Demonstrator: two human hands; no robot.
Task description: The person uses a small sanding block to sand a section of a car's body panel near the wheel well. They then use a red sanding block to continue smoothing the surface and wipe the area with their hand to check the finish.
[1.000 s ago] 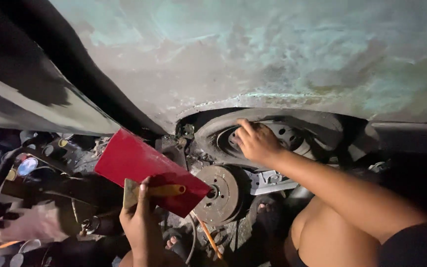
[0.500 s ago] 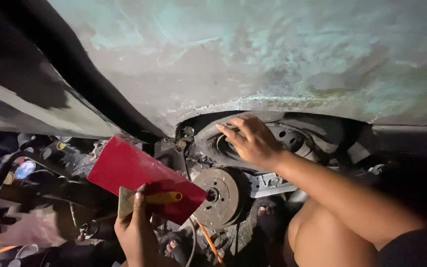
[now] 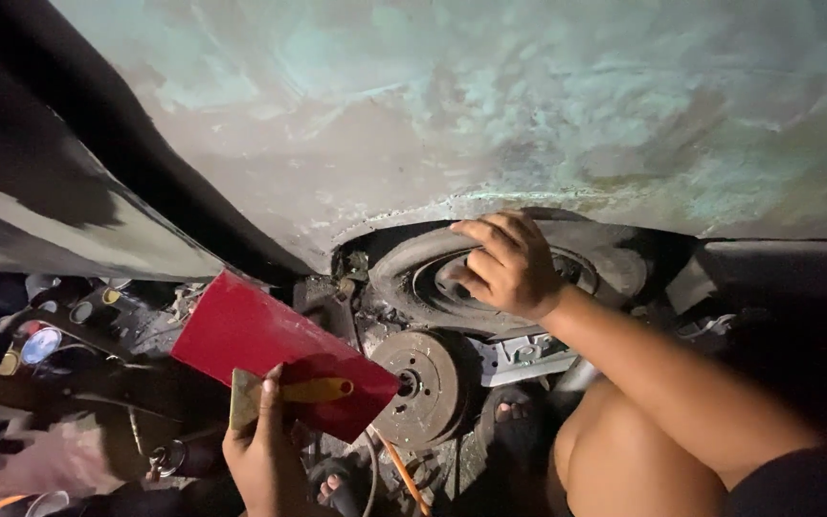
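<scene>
1. Here, the brake drum (image 3: 420,386), a round rusty metal disc with a dark centre hole, sits low in the wheel arch and serves as the landmark.
2. The left hand (image 3: 262,450) rises from the bottom edge, just left of the drum, wrist down and fingers pointing up. It is closed in a pinch: the thumb presses a putty knife (image 3: 284,393) with a yellow handle flat against a red board (image 3: 275,352).
3. The knife's pale blade points away from the drum, and its handle end lies just short of the drum's left rim.
4. The red board tilts, its high corner up and left of the drum, its low corner overlapping the drum's left edge.
5. The right hand (image 3: 504,266) is above and slightly right of the drum, its forearm stretching in from the lower right. Its fingers are loosely curled and spread, resting on the tyre (image 3: 413,278) that lies inside the arch; it clasps nothing tightly.
6. The grey, patchy car body panel (image 3: 490,105) fills the view above the drum.
7. A bare knee (image 3: 614,450) shows right of the drum, and a sandalled foot (image 3: 514,416) just beside it.
</scene>
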